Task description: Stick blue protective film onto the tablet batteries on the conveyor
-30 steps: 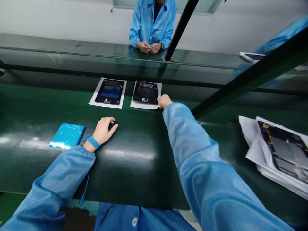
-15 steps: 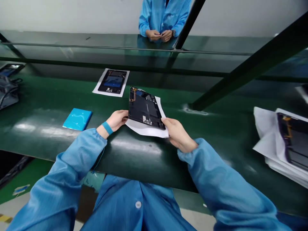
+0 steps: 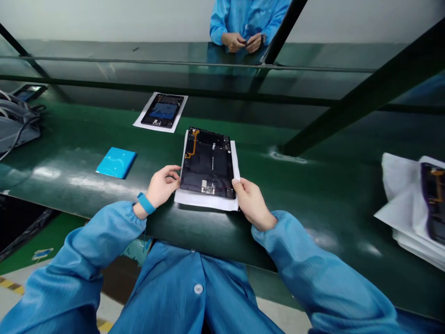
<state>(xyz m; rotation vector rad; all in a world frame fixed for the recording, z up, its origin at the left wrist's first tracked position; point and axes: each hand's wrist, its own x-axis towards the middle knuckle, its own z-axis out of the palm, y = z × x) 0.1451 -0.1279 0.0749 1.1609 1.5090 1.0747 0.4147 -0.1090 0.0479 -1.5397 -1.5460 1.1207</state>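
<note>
tablet unit (image 3: 208,162), dark and with its inside exposed, is seen at mid-bench in front of the person, face up on a white sheet (image 3: 205,200); sheet is left uncovered along the near and right edges. whether the sheet is fully flat on the green bench (image 3: 313,185) cannot be told. an orange ribbon cable (image 3: 193,144) is seen at the unit's upper left, a small metallic part (image 3: 208,189) near its lower edge. lower right corner of unit and sheet is pinched by the right hand (image 3: 253,198), thumb on top. left hand (image 3: 162,185) is placed at the lower left edge, fingers half curled; whether anything is gripped by it cannot be told. wrist is circled by a blue band (image 3: 146,203). second tablet unit (image 3: 163,111) is laid farther back, slightly left, on its own paper (image 3: 148,124). blue packet (image 3: 116,162) is placed left of the left hand. paper stack (image 3: 405,195) with another dark unit (image 3: 436,199) is cut off at far right. across the bench, a co-worker's hands (image 3: 243,42) are held close together.
</note>
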